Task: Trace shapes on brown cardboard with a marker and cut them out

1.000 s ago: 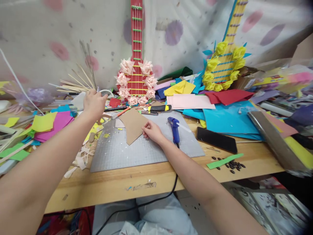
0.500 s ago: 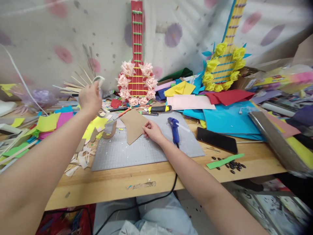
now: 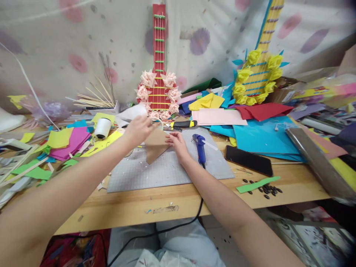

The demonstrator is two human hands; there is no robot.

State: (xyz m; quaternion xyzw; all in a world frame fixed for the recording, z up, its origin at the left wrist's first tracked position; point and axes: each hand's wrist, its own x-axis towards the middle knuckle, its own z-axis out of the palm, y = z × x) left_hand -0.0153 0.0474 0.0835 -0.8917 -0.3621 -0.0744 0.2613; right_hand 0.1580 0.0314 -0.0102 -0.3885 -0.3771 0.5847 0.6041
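My left hand (image 3: 138, 129) hovers over the top of a brown cardboard piece (image 3: 153, 150) and grips a small pale tape ring (image 3: 159, 122), which is blurred. My right hand (image 3: 177, 142) pinches the cardboard's right edge and holds it on the grey cutting mat (image 3: 167, 172). Both hands almost meet above the cardboard. A blue glue gun (image 3: 199, 146) lies on the mat just right of my right hand, its black cord running off the table's front edge.
A black phone (image 3: 248, 160), a green strip and dark seeds (image 3: 263, 186) lie to the right. Left are a white thread spool (image 3: 102, 128), coloured paper scraps and skewers (image 3: 94, 99). Behind stand a red paper guitar (image 3: 157, 74), a yellow one (image 3: 258, 74) and a yellow-black knife (image 3: 183, 123).
My left hand lifted the tape ring from the back left by the skewers and carried it right, over the cardboard. My right hand slid slightly up along the cardboard's edge.
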